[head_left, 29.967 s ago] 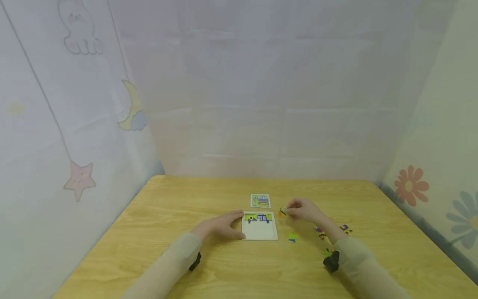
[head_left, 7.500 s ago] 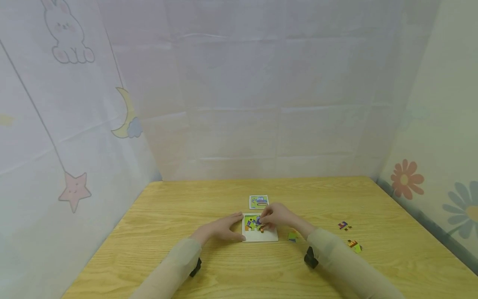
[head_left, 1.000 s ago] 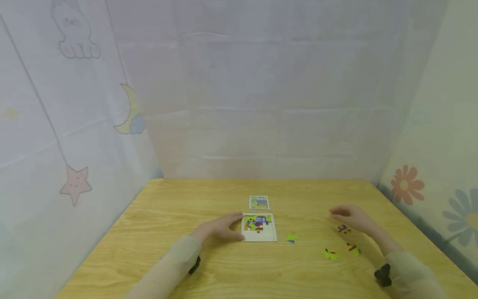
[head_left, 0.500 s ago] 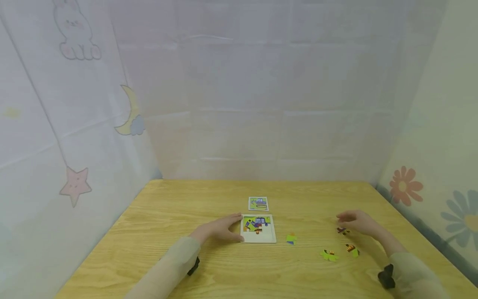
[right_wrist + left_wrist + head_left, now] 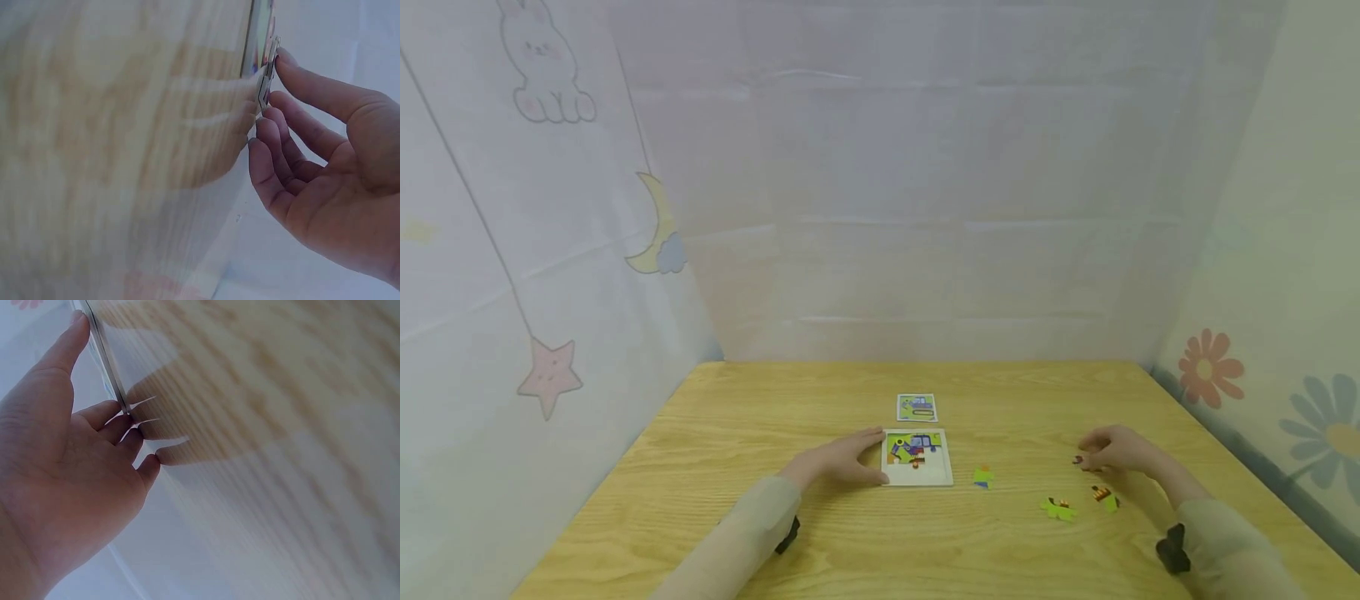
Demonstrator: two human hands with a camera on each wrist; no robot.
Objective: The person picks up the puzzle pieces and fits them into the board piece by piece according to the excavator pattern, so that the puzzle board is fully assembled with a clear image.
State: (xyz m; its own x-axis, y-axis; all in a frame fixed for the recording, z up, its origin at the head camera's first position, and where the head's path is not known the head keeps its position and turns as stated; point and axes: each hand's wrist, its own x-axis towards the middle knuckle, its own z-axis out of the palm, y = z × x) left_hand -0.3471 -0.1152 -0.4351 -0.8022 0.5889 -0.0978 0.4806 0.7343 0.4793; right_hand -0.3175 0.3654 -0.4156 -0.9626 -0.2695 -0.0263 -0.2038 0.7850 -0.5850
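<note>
Left hand point(image 5: 842, 460) spread against puzzle tray point(image 5: 928, 476); right hand point(image 5: 1117, 448) apparently pinches puzzle piece point(image 5: 1078, 460).

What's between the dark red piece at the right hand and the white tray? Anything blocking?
Only the green-and-blue puzzle piece, lying on the table just right of the white tray; lifting the dark red piece should probably clear it.

The puzzle board point(image 5: 917, 479) is white, with green, purple, red and orange shapes in it. The card point(image 5: 917, 407) is green and purple with a white edge. One loose piece point(image 5: 983, 476) is green, orange and blue. The bench point(image 5: 775, 408) is yellow-brown with wood lines. The sleeves point(image 5: 766, 510) are cream, the star point(image 5: 551, 377) pink, the moon point(image 5: 661, 221) yellow.
</note>
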